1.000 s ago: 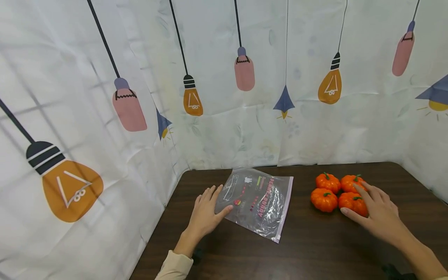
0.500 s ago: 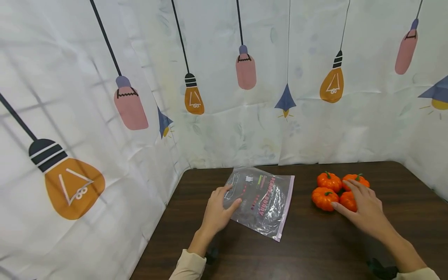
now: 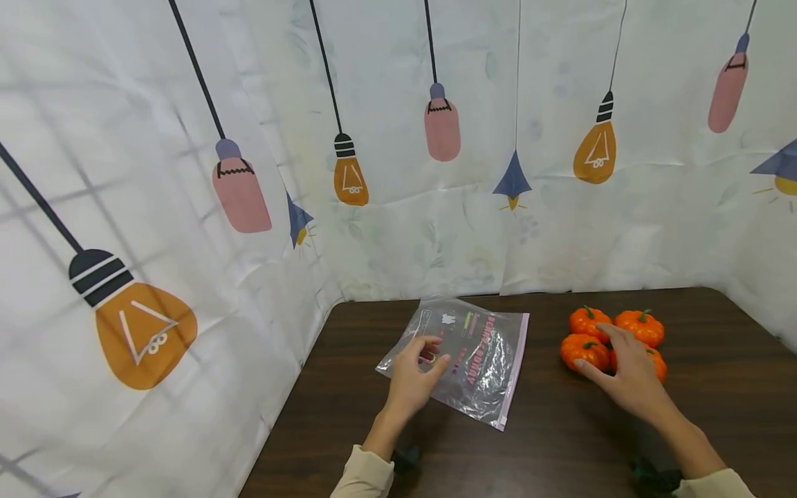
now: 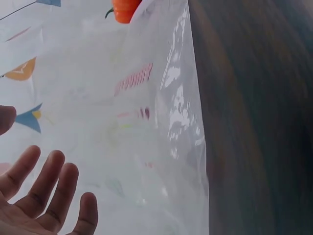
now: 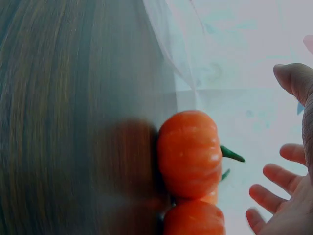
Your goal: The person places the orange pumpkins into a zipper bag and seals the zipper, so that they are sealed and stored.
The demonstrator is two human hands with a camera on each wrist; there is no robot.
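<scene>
A clear zip bag (image 3: pixel 482 370) with pink lettering and a pale slider edge lies flat on the dark wooden table. Over its left part hovers my left hand (image 3: pixel 412 379), fingers loosely bent and holding nothing. In the left wrist view the fingers (image 4: pixel 62 188) are spread apart beside the bag (image 4: pixel 176 127). Several small orange pumpkins (image 3: pixel 584 353) with green stems sit clustered at the right. My right hand (image 3: pixel 631 380) is above the front right pumpkin, partly hiding it. The right wrist view shows relaxed fingers (image 5: pixel 268 198) apart from the nearest pumpkin (image 5: pixel 190 154).
White cloth (image 3: pixel 398 242) printed with hanging lamps stands behind and to the left of the table (image 3: pixel 548 443). Bare wood lies between the bag and the pumpkins and along the front.
My left hand has moved right over the bag, its fingers bending more. My right hand has shifted left across the pumpkins. Bag and pumpkins stay in place; the head view has shifted slightly.
</scene>
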